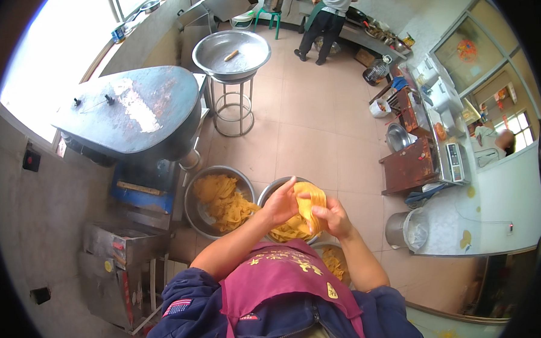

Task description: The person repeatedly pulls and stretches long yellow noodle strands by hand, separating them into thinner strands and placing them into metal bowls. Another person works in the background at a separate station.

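Observation:
A bundle of yellow noodles hangs between my hands, above a metal basin. My right hand grips the bundle from the right, its thumb pressed across the strands. My left hand holds the other side, its fingers reaching into the bundle and partly hidden. Loose noodles lie in the middle basin beneath. A second metal basin to the left holds a large tangled heap of yellow noodles. A third basin with noodles is partly covered by my apron and right arm.
A large grey machine stands at the left. Beyond the basins, a wide metal bowl with a short stick in it rests on a stand. A counter with a scale and a bin line the right. Another person stands far back.

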Demonstrator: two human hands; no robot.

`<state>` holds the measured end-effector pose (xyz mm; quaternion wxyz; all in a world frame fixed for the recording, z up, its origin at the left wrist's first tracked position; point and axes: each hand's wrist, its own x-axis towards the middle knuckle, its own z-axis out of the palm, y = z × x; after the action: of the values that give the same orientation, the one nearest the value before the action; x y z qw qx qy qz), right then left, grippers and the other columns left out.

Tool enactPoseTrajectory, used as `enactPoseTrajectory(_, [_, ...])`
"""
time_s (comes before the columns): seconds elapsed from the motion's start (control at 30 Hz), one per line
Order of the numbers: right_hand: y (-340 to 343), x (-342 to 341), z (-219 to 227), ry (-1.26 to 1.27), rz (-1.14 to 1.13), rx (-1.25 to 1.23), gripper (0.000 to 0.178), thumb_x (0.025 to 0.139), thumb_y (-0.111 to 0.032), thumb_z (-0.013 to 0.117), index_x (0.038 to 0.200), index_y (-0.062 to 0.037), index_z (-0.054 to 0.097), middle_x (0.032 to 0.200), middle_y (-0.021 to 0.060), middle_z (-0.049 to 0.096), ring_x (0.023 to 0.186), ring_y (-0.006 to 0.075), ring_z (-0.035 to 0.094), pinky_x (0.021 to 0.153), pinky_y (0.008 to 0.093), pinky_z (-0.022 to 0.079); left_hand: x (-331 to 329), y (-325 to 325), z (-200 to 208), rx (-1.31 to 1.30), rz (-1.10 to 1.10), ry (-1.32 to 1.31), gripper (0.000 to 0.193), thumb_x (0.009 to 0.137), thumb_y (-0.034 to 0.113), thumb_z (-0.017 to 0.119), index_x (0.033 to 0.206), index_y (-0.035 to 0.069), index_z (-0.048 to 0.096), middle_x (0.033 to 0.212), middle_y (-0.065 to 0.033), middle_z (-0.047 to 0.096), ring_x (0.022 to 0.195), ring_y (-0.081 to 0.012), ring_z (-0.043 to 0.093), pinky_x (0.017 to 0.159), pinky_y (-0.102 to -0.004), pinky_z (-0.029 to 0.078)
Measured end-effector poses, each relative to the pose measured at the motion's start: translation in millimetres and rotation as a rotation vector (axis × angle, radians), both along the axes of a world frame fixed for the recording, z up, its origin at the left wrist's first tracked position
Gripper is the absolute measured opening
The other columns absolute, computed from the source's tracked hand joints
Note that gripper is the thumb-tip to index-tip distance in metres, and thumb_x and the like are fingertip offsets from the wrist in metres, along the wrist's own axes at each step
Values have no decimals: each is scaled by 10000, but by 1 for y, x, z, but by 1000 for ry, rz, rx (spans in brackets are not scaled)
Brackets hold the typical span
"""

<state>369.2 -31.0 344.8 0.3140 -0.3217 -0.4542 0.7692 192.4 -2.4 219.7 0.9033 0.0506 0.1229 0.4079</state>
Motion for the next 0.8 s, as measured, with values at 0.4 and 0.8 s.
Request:
enactPoseTrajectory(0.4, [-25,52,6,-195,-67,242,324,998,-111,599,1289,24,644,1116,86,707,1049,138,650,971,302,506,-5,-7,109,349,54,362,373,978,115,657,1318,14,538,1093,-104,666,914,-178,665,718,-305,575])
enactPoseTrajectory(0.8, [26,119,10,578,-38,-16,559,1125,-410,382,1345,64,583,748,84,689,460,114,570,582,300,575,-35,12,150,448,-24,595,361,1038,160,570,1363,2,574,832,-13,654,509,-60,511,464,-197,416])
